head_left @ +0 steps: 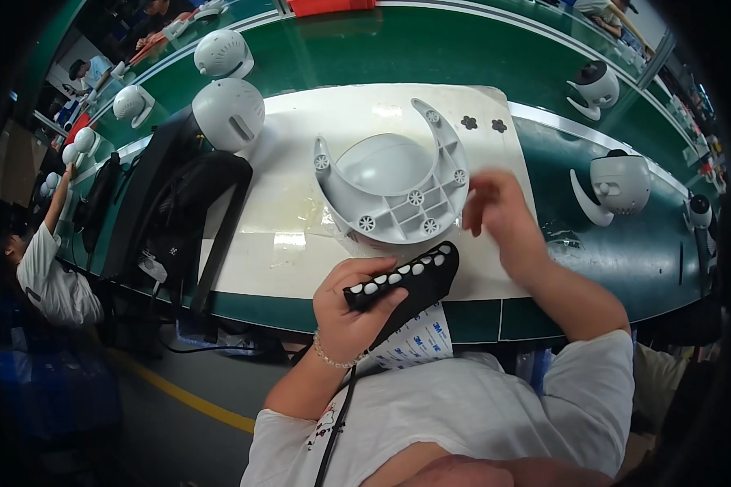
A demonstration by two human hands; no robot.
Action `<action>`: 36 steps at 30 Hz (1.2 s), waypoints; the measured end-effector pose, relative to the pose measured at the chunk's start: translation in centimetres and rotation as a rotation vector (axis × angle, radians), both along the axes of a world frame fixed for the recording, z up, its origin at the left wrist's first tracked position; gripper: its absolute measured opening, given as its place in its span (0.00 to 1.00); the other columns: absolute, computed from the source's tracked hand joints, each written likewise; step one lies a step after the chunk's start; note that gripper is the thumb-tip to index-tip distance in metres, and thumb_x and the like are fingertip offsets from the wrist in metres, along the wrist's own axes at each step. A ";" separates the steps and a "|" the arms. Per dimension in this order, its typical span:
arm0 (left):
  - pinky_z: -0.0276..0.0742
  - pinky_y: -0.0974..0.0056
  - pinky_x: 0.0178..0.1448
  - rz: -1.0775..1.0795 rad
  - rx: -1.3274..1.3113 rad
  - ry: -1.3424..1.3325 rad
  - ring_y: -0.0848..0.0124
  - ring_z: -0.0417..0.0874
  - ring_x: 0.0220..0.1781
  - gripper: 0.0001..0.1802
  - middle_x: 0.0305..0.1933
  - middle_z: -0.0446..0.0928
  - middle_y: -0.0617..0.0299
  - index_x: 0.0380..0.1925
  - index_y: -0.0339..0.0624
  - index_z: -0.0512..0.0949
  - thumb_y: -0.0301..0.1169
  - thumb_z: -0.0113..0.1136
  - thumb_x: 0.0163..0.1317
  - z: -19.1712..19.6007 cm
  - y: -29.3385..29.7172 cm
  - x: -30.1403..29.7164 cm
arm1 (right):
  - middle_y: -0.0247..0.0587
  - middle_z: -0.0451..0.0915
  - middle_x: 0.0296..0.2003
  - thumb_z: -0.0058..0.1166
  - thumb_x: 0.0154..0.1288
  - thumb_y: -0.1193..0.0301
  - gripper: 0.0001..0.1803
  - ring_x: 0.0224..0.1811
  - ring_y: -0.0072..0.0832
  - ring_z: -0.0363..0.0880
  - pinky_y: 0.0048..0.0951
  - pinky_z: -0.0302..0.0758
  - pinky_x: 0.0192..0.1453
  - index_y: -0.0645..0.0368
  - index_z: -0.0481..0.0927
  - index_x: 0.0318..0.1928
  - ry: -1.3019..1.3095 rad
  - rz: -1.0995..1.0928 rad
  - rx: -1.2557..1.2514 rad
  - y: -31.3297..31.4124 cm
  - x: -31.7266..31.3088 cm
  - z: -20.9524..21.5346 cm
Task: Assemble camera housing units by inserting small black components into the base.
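Observation:
My left hand (345,312) grips a bent black sheet (430,280) that carries a row of white round pads along its upper edge. Just beyond it, a light grey plastic housing (398,227) lies on the white mat with its ribbed, crescent-shaped base facing up. Round spoked recesses dot that base, and a smooth rounded body shows between its two horns. My right hand (495,211) is close to the housing's right side; motion smears its fingers, and whether they touch the housing I cannot tell. Below the black sheet hangs a white sheet with blue print (418,341).
Two black flower-shaped pieces (469,122) lie on the white mat (288,272). Black bags and straps (166,195) crowd the left side. Similar grey housings (229,114) stand at the left, and others (620,185) at the right. A co-worker (57,280) reaches in at far left.

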State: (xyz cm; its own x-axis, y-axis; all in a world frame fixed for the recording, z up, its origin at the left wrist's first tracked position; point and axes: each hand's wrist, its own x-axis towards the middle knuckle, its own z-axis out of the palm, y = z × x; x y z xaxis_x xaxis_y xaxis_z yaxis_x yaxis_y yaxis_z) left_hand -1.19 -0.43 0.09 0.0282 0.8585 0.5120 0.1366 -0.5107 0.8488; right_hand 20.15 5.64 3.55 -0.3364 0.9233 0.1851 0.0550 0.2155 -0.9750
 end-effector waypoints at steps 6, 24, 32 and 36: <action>0.71 0.69 0.43 -0.125 -0.299 -0.332 0.71 0.77 0.40 0.12 0.40 0.76 0.53 0.28 0.32 0.75 0.21 0.67 0.42 0.3 0.0 0.4 | 0.39 0.72 0.40 0.60 0.51 0.75 0.18 0.41 0.25 0.72 0.25 0.70 0.43 0.60 0.70 0.43 -0.242 0.223 0.408 -2.2 -0.5 -0.1; 0.68 0.70 0.32 -0.055 -0.269 -0.073 0.71 0.73 0.25 0.09 0.24 0.74 0.58 0.24 0.33 0.72 0.19 0.64 0.45 -0.1 -0.2 0.3 | 0.33 0.76 0.38 0.58 0.44 0.80 0.14 0.42 0.34 0.75 0.32 0.66 0.43 0.54 0.75 0.35 -0.192 0.053 0.885 -1.4 0.3 1.1; 0.66 0.68 0.28 -0.079 -0.131 0.040 0.67 0.71 0.21 0.11 0.20 0.71 0.58 0.25 0.35 0.72 0.18 0.64 0.41 -0.3 0.1 0.3 | 0.29 0.76 0.32 0.59 0.43 0.78 0.16 0.39 0.30 0.74 0.30 0.63 0.39 0.52 0.74 0.36 -0.307 0.085 0.954 -2.3 -0.8 0.7; 0.66 0.67 0.28 -0.080 -0.066 0.024 0.65 0.71 0.22 0.11 0.21 0.71 0.58 0.25 0.36 0.73 0.18 0.64 0.41 -0.4 0.2 0.7 | 0.31 0.74 0.34 0.56 0.47 0.77 0.19 0.38 0.29 0.73 0.29 0.63 0.39 0.52 0.72 0.43 -0.119 0.123 1.007 -2.0 -2.3 0.5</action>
State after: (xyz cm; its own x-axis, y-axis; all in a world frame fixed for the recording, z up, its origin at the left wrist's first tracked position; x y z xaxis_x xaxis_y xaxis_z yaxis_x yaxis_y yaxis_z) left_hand -0.52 -0.28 -0.33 0.1095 0.8847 0.4531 0.1182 -0.4642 0.8778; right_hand 17.86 3.63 4.01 -0.4854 0.3148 0.8156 0.0617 0.9430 -0.3272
